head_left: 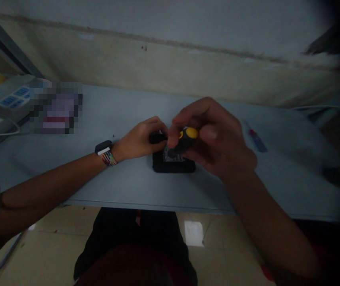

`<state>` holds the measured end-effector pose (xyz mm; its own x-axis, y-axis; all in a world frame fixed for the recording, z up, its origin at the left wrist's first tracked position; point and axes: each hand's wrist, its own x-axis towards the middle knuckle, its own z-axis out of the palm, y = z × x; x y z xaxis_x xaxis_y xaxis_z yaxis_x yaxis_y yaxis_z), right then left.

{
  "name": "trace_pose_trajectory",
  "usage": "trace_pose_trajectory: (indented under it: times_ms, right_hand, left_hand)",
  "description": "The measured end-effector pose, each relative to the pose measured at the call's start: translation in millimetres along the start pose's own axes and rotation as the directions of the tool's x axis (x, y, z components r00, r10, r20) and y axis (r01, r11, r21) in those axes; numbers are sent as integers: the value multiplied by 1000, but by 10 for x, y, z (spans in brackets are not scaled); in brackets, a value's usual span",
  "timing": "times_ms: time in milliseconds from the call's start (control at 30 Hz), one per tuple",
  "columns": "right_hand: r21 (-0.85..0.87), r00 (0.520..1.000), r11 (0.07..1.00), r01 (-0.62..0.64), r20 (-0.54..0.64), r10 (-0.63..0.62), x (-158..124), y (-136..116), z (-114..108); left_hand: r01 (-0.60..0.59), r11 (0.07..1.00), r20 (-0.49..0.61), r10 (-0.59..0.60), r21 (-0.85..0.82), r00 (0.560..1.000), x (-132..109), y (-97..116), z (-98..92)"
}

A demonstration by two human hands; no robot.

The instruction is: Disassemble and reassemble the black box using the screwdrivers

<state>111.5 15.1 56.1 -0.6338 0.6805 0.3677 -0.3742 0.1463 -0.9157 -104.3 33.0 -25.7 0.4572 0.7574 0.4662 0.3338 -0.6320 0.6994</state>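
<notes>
A small black device (173,165) with a grey inner panel lies on the pale blue table (122,178) in front of me. My right hand (214,139) is closed round a screwdriver with a black and yellow handle (185,140), its tip pointing down at the device's grey panel. My left hand (141,139), with a black watch and a coloured band on the wrist, has its fingers curled over the device's top left edge and holds it down.
A red and blue pen-like tool (256,139) lies on the table right of my right hand. At the far left stands a pale machine (4,105) with blue buttons. A wall rises behind the table. My dark-clothed lap shows below the table's front edge.
</notes>
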Motion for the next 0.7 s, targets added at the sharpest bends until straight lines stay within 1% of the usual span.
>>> trace_pose_trajectory:
  times_ms: [33, 100, 233, 333, 400, 467, 567, 700]
  right_hand:
    - [31, 1000, 1000, -1, 19, 0, 5, 2, -1]
    - [58, 1000, 998, 8, 22, -10, 13, 18, -3]
    - [16, 999, 1000, 22, -46, -22, 7, 69, -12]
    - [17, 998, 998, 56, -12, -56, -12, 80, -21]
    - [10, 999, 999, 46, 13, -46, -24, 77, -22]
    - [8, 999, 999, 36, 12, -36, -29, 81, -16]
    - [20, 999, 999, 44, -16, -44, -22, 112, 2]
    - [27, 997, 997, 70, -37, -69, 9, 144, 23]
  left_hand:
    - [-1, 1000, -6, 1, -6, 1000, 2, 3, 0]
    - [-16, 1000, -25, 15, -11, 1000, 4, 4, 0]
    - [-16, 999, -36, 15, -29, 999, 5, 14, -13]
    - [2, 999, -14, -3, -50, 1000, 7, 33, -37]
    - [-1, 999, 9, 1, -35, 1000, 11, 32, -50]
    - [-26, 1000, 23, 26, 0, 999, 16, 16, -49]
    - [-65, 998, -1, 65, 11, 998, 21, -13, -25]
    - [-33, 999, -30, 33, -11, 999, 15, -23, 7]
